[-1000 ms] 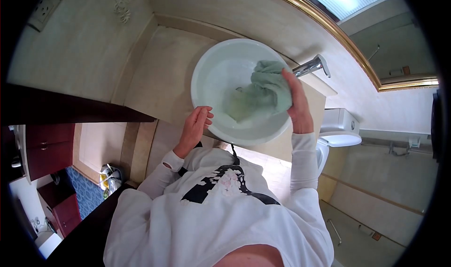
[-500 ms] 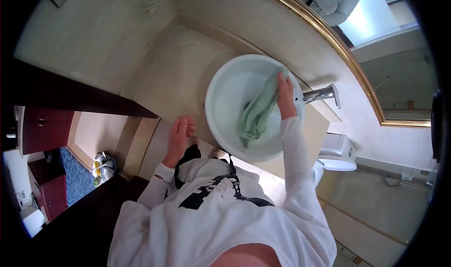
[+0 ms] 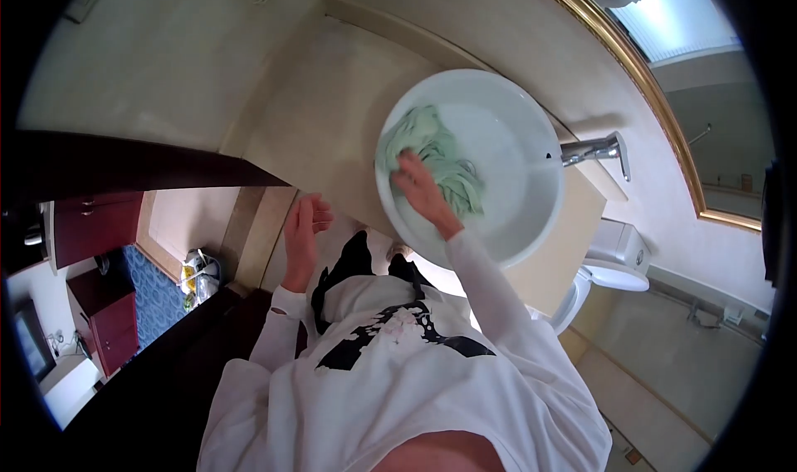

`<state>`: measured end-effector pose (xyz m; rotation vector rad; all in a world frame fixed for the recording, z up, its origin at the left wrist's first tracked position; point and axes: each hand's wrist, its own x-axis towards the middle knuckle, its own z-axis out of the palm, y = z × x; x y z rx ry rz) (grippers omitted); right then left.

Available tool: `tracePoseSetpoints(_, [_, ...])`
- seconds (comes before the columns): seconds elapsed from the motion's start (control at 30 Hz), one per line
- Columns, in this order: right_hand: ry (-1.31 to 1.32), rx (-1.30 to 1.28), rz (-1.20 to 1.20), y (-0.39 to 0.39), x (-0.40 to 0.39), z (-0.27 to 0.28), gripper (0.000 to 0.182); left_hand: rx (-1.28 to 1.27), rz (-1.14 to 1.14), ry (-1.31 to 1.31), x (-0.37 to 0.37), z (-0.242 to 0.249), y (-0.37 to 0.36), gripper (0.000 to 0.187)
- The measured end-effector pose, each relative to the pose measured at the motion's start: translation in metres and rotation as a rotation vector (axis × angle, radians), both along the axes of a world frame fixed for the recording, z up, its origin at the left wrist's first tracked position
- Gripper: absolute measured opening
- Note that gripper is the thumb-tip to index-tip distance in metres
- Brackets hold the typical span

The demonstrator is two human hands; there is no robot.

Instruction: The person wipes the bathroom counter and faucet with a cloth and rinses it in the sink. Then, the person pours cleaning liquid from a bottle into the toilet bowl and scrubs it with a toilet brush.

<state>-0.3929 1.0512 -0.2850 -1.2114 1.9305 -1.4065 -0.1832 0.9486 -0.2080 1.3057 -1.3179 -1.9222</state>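
Note:
A pale green cloth [image 3: 436, 144] lies bunched in folds along the left side of a round white washbasin [image 3: 531, 215]. My right hand [image 3: 422, 191] reaches into the basin with bent fingers closed on the cloth's left part; the fingertips are slightly blurred and partly lost against the folds. Left of the basin, in front of the counter edge, my left hand [image 3: 304, 235] hangs in the air. Its fingers are loosely bent and apart, and it holds nothing.
A chrome faucet [image 3: 594, 150] stands at the basin's right rim. The beige counter [image 3: 324, 98] runs along the wall below a gold-framed mirror [image 3: 631, 65]. A white toilet [image 3: 610, 274] is to the right. A dark wooden edge [image 3: 149, 161] juts in from the left.
My right hand has swept from the basin's right rim to its left side. The green cloth, stretched out before, has shifted left and bunched up. My left hand still hangs beside the counter.

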Motion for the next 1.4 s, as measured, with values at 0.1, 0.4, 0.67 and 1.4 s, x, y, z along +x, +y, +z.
tracePoseSetpoints(0.1, [-0.238,0.351,0.258,0.061,0.004,0.046,0.039,-0.036,-0.11,-0.007,-0.009,0.001,0.001,0.033])
tracePoseSetpoints(0.4, [-0.689,0.194,-0.23,0.161,-0.039,0.059,0.033,-0.051,-0.195,0.037,-0.025,0.014,0.012,0.034])
tracePoseSetpoints(0.67, [-1.074,-0.443,-0.308,0.112,-0.08,0.174,0.03,-0.054,-0.169,0.05,-0.029,0.016,0.016,0.035])
tracePoseSetpoints(1.4, [-0.632,-0.077,-0.56,0.095,-0.166,0.044,0.033,-0.044,-0.272,0.135,-0.04,0.027,0.021,0.03])
